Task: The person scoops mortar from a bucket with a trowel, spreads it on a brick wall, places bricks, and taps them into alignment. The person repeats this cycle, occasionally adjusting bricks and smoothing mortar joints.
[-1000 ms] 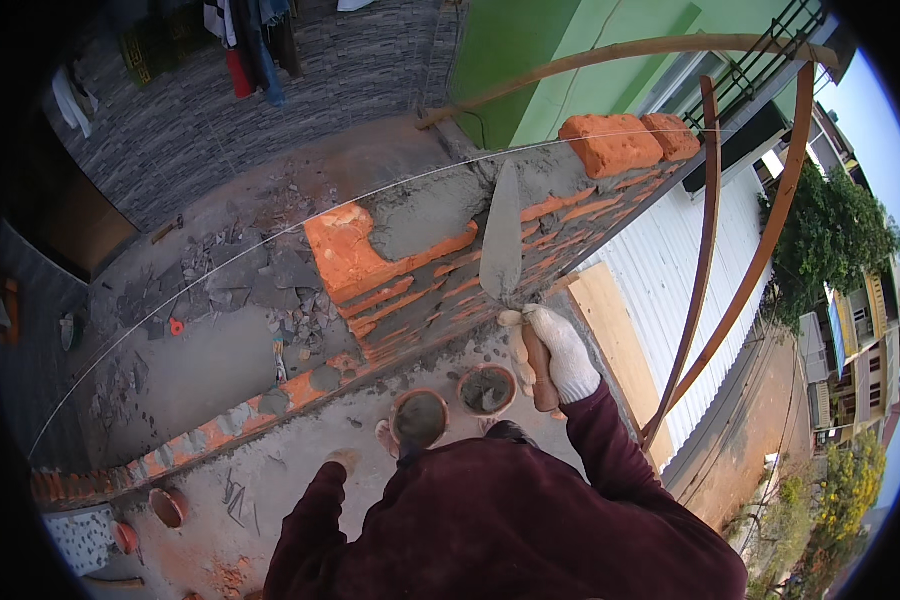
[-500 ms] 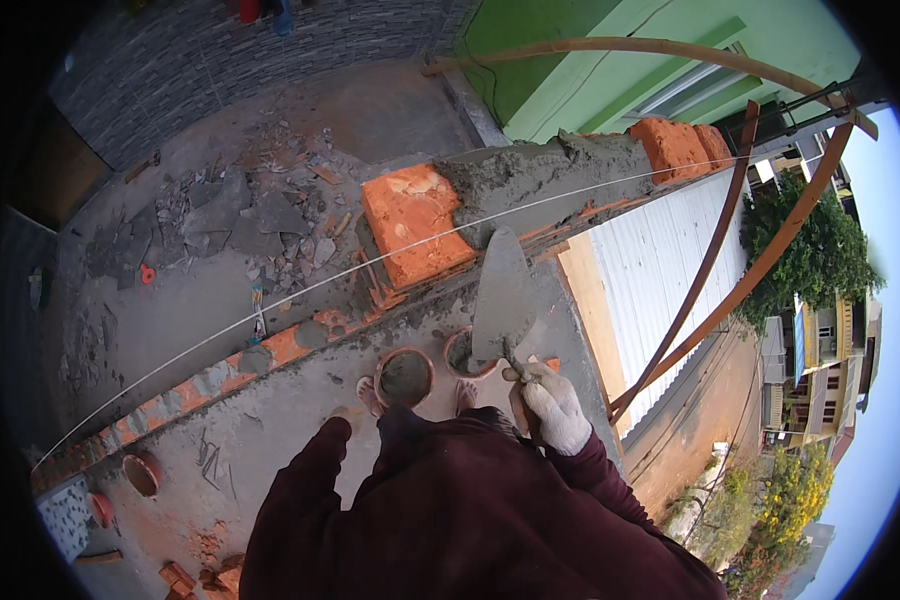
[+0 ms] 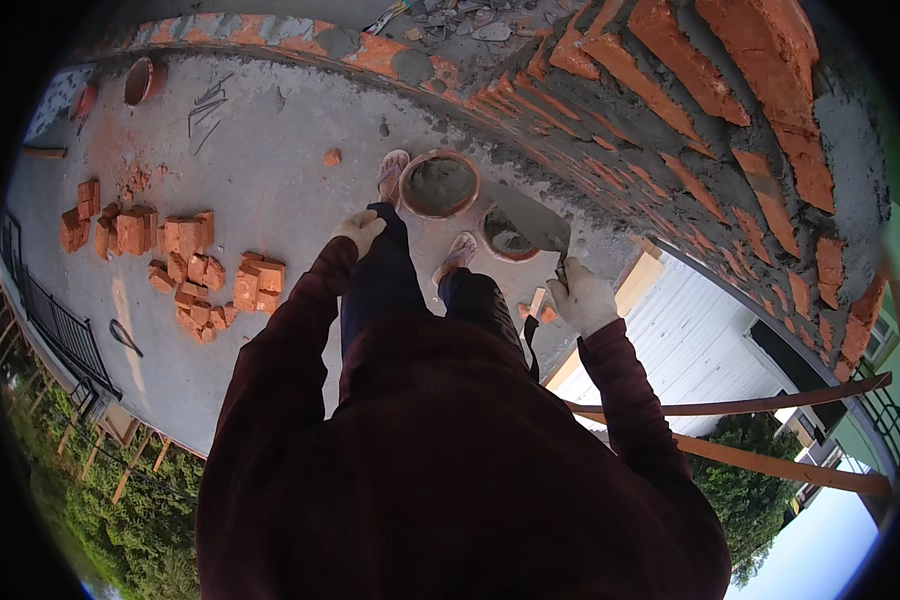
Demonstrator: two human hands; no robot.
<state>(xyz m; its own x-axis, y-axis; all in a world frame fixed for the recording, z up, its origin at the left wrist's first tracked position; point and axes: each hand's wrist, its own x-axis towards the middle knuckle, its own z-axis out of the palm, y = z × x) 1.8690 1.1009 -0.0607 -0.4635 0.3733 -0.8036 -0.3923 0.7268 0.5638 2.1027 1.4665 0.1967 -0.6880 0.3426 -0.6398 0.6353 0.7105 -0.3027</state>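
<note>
My right hand [image 3: 585,298], in a whitish work glove, grips a trowel [image 3: 532,220] by its handle. The mortar-grey blade slants over the smaller mortar bucket [image 3: 489,243], covering part of its opening. I cannot tell whether blade and rim touch. A larger reddish bucket [image 3: 409,193] beside it holds wet grey mortar [image 3: 442,186]. My left hand [image 3: 360,232], also gloved, is at my left knee with nothing seen in it, its fingers lying loosely extended. To the right rises the brick wall [image 3: 670,85], with grey mortar in its joints.
Stacks of orange bricks [image 3: 185,235] lie on the concrete floor at left. A further bucket [image 3: 142,82] stands near the low brick course [image 3: 250,32]. Wooden poles [image 3: 780,467] cross at lower right beside white sheeting [image 3: 685,335]. A black railing [image 3: 60,310] borders the far left.
My view has swung down from the wall top to the floor and buckets. The trowel stays in my right hand, near the smaller bucket. My left hand now shows clearly at my knee.
</note>
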